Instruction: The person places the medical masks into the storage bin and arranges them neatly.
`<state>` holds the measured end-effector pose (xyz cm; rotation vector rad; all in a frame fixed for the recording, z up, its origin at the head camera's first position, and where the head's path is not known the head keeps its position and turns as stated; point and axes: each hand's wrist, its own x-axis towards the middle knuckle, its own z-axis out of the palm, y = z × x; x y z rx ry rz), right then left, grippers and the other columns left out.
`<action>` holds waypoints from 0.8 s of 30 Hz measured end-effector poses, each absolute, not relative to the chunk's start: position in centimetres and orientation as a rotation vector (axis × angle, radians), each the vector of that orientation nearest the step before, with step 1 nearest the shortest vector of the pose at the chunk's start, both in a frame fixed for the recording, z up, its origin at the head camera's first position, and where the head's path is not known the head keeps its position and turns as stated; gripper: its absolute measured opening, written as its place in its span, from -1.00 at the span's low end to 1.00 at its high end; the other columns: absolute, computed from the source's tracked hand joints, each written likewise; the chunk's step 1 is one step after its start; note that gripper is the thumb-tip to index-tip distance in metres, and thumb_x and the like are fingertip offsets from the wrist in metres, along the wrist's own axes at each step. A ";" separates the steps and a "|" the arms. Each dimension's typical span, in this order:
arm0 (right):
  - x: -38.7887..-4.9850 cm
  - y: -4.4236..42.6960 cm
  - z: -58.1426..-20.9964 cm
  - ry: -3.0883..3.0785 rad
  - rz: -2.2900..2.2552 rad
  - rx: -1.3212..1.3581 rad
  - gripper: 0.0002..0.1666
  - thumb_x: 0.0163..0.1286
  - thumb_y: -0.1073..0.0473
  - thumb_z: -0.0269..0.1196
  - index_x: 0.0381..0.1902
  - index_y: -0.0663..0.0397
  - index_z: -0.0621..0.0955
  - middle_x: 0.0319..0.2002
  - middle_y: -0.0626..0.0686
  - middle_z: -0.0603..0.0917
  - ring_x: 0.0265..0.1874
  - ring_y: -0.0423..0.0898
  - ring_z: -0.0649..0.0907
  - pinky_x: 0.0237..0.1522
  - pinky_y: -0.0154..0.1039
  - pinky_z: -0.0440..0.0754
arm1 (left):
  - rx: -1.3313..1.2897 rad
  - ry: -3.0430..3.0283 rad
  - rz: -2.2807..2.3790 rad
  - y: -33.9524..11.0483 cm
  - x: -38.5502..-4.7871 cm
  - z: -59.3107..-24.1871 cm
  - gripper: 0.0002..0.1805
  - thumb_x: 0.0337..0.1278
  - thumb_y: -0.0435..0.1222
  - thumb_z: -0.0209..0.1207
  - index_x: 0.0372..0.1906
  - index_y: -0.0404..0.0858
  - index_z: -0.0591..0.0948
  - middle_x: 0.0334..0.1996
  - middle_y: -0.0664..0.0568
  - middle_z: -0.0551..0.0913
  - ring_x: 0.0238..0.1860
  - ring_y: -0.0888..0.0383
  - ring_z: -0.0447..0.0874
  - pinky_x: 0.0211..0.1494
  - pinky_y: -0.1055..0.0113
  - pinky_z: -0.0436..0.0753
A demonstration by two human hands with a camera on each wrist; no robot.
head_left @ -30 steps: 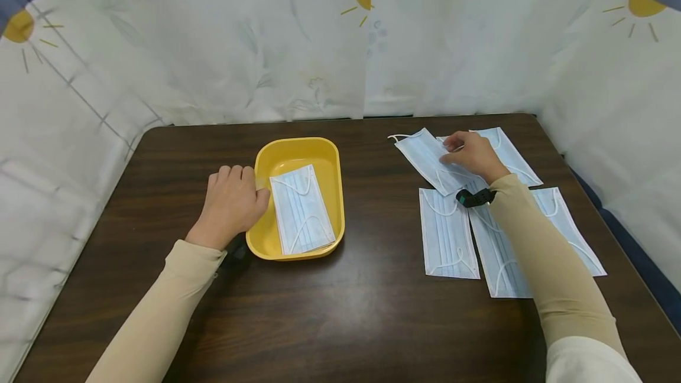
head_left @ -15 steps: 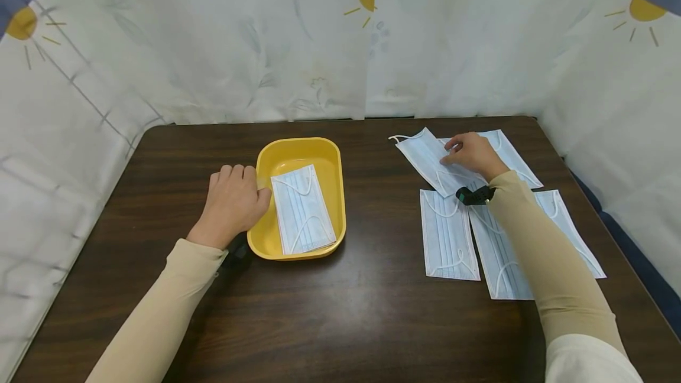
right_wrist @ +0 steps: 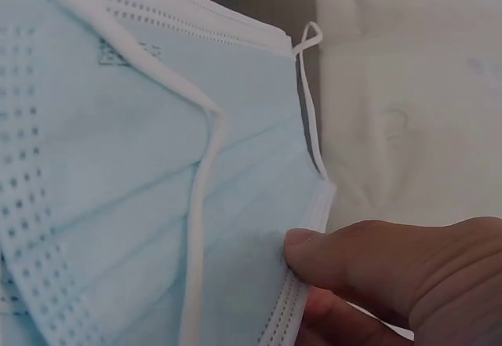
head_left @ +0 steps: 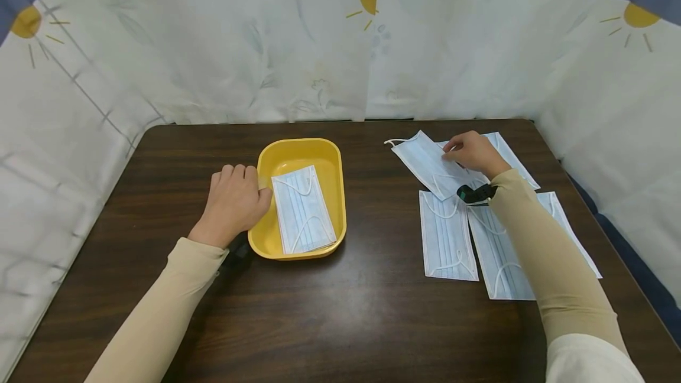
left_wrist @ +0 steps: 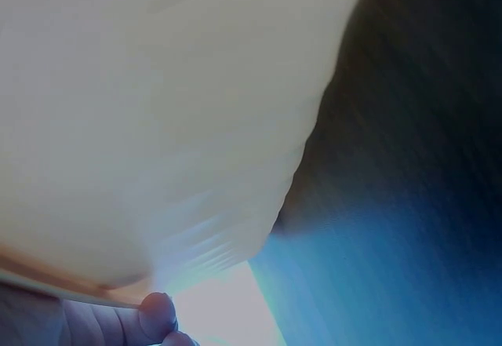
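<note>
Left hand (head_left: 231,203) grips yellow tray (head_left: 289,155) rim; right hand (head_left: 473,153) pinches upper mask (head_left: 422,159) by its edge. Lift just that one, ear loops (right_wrist: 195,236) clear of neighbouring masks (head_left: 446,244).

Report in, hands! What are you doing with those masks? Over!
Left hand: holding yellow tray by its edge. Right hand: pinching one blue mask by its edge, overlapping other masks. Nothing seen between pinched mask and tray. Over.
</note>
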<state>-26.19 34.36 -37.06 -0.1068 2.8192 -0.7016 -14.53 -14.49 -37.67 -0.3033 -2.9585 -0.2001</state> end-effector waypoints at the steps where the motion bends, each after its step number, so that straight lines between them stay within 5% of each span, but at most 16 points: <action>1: -26.2 34.4 -36.9 2.814 -0.710 -0.110 -0.59 0.41 0.06 0.30 0.07 0.23 0.70 -0.11 0.26 0.73 -0.29 0.04 0.65 -0.29 -0.18 0.55 | -0.303 -2.958 -0.200 -14.5 -14.5 -37.7 -0.67 0.34 -0.20 -0.09 -0.37 -0.42 0.44 -0.46 -0.19 0.42 -0.33 -0.15 0.29 -0.21 0.05 0.29; 7: -26.0 34.3 -36.1 2.740 -0.767 -0.055 -0.56 0.41 0.08 0.31 0.10 0.30 0.67 -0.19 0.20 0.72 -0.34 -0.02 0.64 -0.30 -0.25 0.58 | -0.302 -2.965 -0.198 -14.6 -14.6 -37.7 -0.66 0.34 -0.19 -0.09 -0.38 -0.42 0.44 -0.46 -0.19 0.42 -0.33 -0.15 0.29 -0.21 0.05 0.29; 16: -25.5 34.6 -35.8 2.644 -0.921 -0.012 -0.55 0.44 0.15 0.29 0.17 0.34 0.63 0.08 0.30 0.68 -0.22 -0.07 0.71 -0.16 -0.26 0.73 | -0.305 -2.956 -0.194 -14.5 -14.6 -37.7 -0.66 0.34 -0.19 -0.08 -0.35 -0.44 0.45 -0.46 -0.20 0.43 -0.32 -0.16 0.31 -0.21 0.03 0.31; 24: -25.3 35.0 -36.3 2.561 -0.991 0.012 -0.50 0.49 0.10 0.25 0.28 0.26 0.56 0.22 0.31 0.63 -0.05 0.01 0.74 0.15 -0.02 0.73 | -0.296 -2.962 -0.209 -14.5 -14.5 -37.7 -0.65 0.35 -0.19 -0.09 -0.33 -0.44 0.46 -0.44 -0.20 0.43 -0.31 -0.17 0.31 -0.20 0.03 0.31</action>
